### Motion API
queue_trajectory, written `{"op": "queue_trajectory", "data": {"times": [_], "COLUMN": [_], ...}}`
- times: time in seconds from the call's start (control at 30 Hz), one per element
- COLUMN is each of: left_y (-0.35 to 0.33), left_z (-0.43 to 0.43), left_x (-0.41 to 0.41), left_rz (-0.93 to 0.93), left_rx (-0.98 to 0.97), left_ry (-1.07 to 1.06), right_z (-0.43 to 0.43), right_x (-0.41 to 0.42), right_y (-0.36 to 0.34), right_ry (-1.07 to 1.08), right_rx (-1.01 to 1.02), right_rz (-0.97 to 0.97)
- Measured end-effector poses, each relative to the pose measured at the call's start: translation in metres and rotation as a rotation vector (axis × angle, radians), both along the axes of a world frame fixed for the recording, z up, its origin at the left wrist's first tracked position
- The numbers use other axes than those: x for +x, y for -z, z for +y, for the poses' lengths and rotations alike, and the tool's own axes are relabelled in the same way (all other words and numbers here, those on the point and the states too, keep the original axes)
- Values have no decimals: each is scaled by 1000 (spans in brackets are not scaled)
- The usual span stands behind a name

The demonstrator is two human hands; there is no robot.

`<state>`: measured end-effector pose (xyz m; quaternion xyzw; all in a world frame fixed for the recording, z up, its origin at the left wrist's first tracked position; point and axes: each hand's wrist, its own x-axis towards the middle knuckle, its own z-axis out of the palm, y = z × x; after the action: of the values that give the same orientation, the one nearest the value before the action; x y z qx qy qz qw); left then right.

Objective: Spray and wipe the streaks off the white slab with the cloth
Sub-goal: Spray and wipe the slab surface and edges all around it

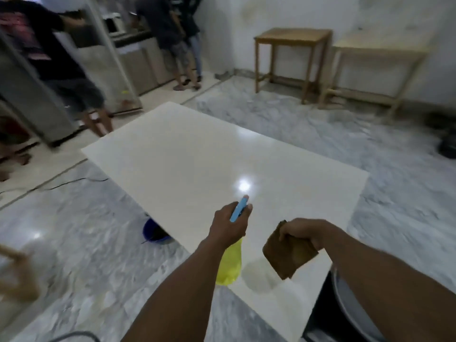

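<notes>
Two bare forearms reach out over a white slab [197,154] that lies flat and glossy above a grey marbled floor [308,124], a bright lamp glare reflecting off its surface just beyond the hands. At the slab's near-left edge the left hand [228,224] is wrapped around a spray bottle [229,264] with a yellow body and a blue trigger head, the nozzle pointing across the slab. Just to its right, above the slab's near corner, the right hand [304,232] pinches a folded brown cloth [287,255], which hangs clear of the surface and casts a soft shadow on it. A blue bucket [154,233] shows partly under the slab's left edge. Past the slab's far side stand two wooden tables [293,38] against a white wall, and several people stand blurred beyond its far-left corner.
</notes>
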<state>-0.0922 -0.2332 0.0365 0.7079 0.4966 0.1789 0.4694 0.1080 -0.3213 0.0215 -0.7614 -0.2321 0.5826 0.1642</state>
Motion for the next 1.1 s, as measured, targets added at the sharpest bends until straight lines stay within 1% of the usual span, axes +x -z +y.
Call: {"op": "queue_trajectory", "data": {"times": [0.2, 0.3, 0.37, 0.47, 0.53, 0.57, 0.63, 0.7, 0.77, 0.83, 0.87, 1.0, 1.1], "left_y": [31, 39, 44, 54, 60, 63, 74, 84, 89, 94, 96, 99, 100], "left_z": [26, 27, 25, 18, 11, 8, 3, 0, 1, 5, 8, 18, 24], "left_x": [28, 34, 35, 33, 28, 25, 17, 10, 6, 5, 4, -4, -9], "left_rz": [-65, -118, -143, -155, -173, -180, -173, -152, -154, -136, -109, 36, 75], "left_rx": [45, 67, 85, 143, 166, 182, 223, 258, 288, 330, 331, 287, 259], "left_ry": [241, 326, 396, 479, 513, 532, 596, 654, 671, 699, 714, 748, 799], "right_z": [6, 7, 1, -22, -40, -49, -62, -65, -57, -47, -43, -47, -55], "right_x": [1, -3, -16, -51, -86, -106, -151, -187, -203, -204, -203, -201, -188], "right_y": [3, 13, 26, 61, 92, 110, 139, 158, 171, 174, 173, 173, 166], "right_ry": [-58, -134, -161, -132, -88, -86, -66, -26, 66, 158, 171, 119, 83], "right_rx": [-121, -144, -94, 19, 88, 90, 14, -84, -115, -134, -150, -167, -161], "right_rz": [-229, -402, -547, -771, -876, -914, -904, -842, -807, -749, -715, -638, -571]}}
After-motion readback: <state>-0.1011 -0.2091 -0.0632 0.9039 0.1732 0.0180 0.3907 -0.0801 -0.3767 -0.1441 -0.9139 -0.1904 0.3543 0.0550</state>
